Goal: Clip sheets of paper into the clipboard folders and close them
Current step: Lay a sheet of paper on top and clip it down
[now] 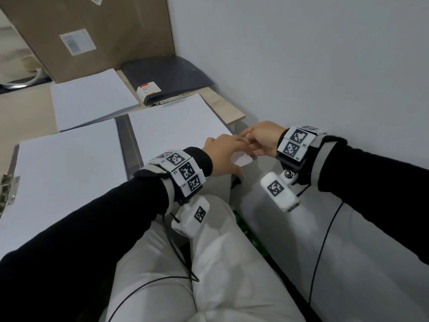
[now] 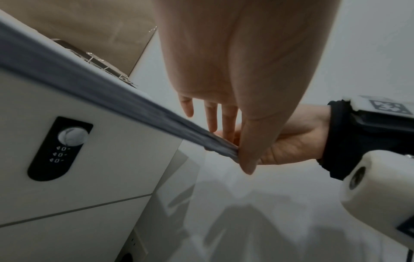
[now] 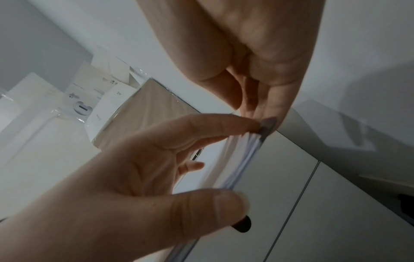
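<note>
— What's behind the desk (image 1: pixel 232 113) there?

— A plain pale wall (image 1: pixel 301 54), meeting the light wooden top at its far right corner.

— And that brown thing?

— A big cardboard box (image 1: pixel 92 26) standing at the back, white labels stuck on it.

— Below?

— White cabinet fronts (image 2: pixel 100 177) with a black lock panel (image 2: pixel 59 148). The light's dim, greyish.

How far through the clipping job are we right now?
Done: both halves of the open folder carry paper, with the metal clip over the left stack. In hand: left hand and right hand meet at the folder's near right corner. Left: closing this folder; a loose paper stack and a dark folder wait behind.
</note>
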{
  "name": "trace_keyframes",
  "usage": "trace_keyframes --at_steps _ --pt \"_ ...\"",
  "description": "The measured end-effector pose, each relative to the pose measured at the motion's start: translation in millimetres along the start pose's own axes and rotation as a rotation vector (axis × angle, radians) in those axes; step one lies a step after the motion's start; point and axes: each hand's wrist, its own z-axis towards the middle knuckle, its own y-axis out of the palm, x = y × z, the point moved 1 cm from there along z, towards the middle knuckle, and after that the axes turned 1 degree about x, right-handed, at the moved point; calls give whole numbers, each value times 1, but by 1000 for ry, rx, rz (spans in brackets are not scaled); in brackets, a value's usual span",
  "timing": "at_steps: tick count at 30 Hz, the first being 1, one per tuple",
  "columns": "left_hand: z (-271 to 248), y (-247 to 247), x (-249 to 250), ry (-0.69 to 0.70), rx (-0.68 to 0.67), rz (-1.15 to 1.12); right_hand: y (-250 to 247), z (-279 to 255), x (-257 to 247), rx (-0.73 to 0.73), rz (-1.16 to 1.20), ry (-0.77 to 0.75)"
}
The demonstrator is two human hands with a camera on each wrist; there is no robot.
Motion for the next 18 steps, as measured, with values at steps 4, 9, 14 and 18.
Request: trace_keyframes --at_steps 4,9,14,18 --pt "1 1 -2 2 19 -6 -1 0 0 -21 -72 -11" --pt "2 6 -1 -5 23 16 1 -2 2 -41 -80 -37" --pt "-22 -5 -11 -35 56 -136 4 4 4 -11 -145 -17" --pt "-71 -17 -43 -176 75 -196 6 4 7 -47 -139 -3"
